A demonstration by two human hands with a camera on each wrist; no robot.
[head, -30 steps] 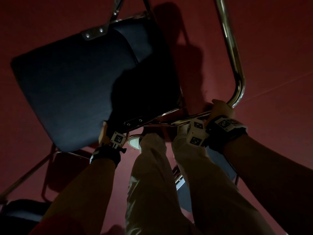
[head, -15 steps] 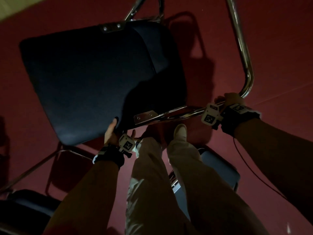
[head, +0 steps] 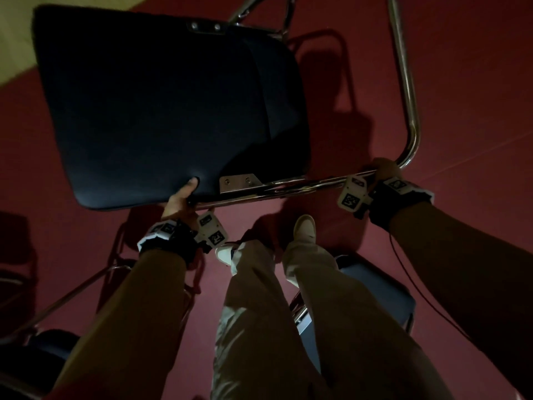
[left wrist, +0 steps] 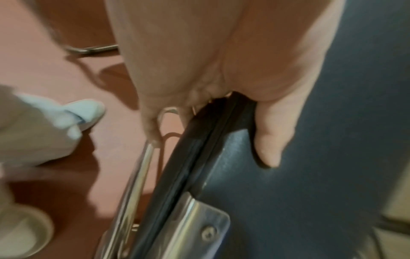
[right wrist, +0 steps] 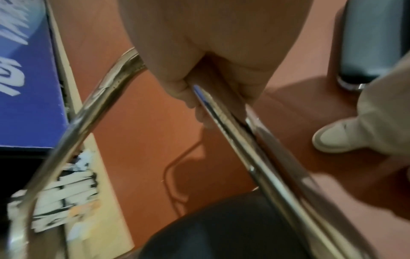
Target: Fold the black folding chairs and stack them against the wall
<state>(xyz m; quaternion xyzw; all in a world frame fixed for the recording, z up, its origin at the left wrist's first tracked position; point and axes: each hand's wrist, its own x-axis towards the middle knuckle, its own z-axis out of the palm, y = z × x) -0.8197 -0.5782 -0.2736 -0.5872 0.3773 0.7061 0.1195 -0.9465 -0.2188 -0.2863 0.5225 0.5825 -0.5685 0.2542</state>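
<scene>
A black folding chair (head: 161, 105) hangs in the air in front of me, its padded seat folded flat against the chrome frame (head: 403, 82). My left hand (head: 181, 197) grips the seat's near edge, thumb on the top pad (left wrist: 268, 140) and fingers under it by the chrome tube (left wrist: 137, 178). My right hand (head: 385, 168) is wrapped round the chrome tube (right wrist: 233, 126) next to its bend. The chair seat (right wrist: 221, 227) shows dark at the bottom of the right wrist view.
Red floor (head: 476, 82) all round. Another chair (head: 383, 298) stands just behind my right leg, and a chrome-framed chair (head: 40, 342) at the lower left. A pale floor strip (head: 17, 39) lies at the top left. A blue printed board (right wrist: 24, 87) stands beside the bent tube.
The chair has been carried forward and to the left, and its seat has swung to face me more squarely. My left hand has slid along the seat edge; my right keeps hold of the tube.
</scene>
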